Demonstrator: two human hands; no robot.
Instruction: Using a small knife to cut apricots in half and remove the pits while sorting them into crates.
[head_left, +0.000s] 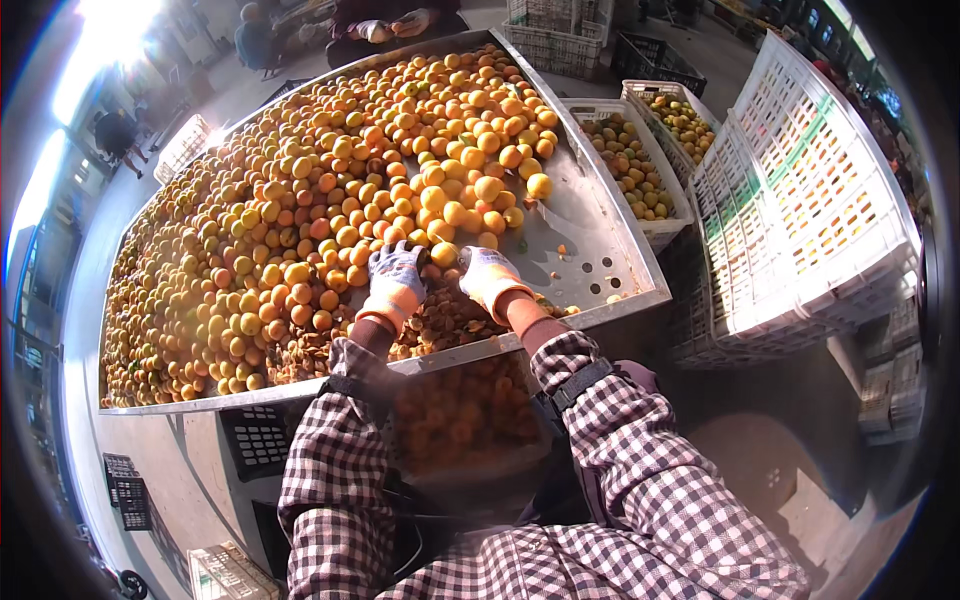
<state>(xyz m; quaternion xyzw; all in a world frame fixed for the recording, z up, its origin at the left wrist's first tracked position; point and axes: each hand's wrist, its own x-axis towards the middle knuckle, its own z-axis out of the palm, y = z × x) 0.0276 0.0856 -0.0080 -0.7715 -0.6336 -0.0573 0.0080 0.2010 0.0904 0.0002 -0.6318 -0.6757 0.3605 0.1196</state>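
A wide metal sorting table (592, 217) bears a large heap of orange-yellow apricots (300, 210). My left hand (395, 279), in a grey and orange work glove, rests at the near edge of the heap, its fingertips against the fruit. My right hand (491, 277), gloved alike, is a little to the right, its fingers curled beside a yellow apricot (444, 254) that lies between the two hands. Whether either hand grips a fruit is hidden by the gloves. Below and between my wrists lies a pile of brown, shrivelled pieces (442, 319).
A crate of apricots (480, 420) stands below the table's near edge. To the right are white crates of fruit (675, 225) and a tall white plastic crate stack (795, 195). Across the table are another person's gloved hands (390, 28). Black crates (129, 491) stand on the floor at left.
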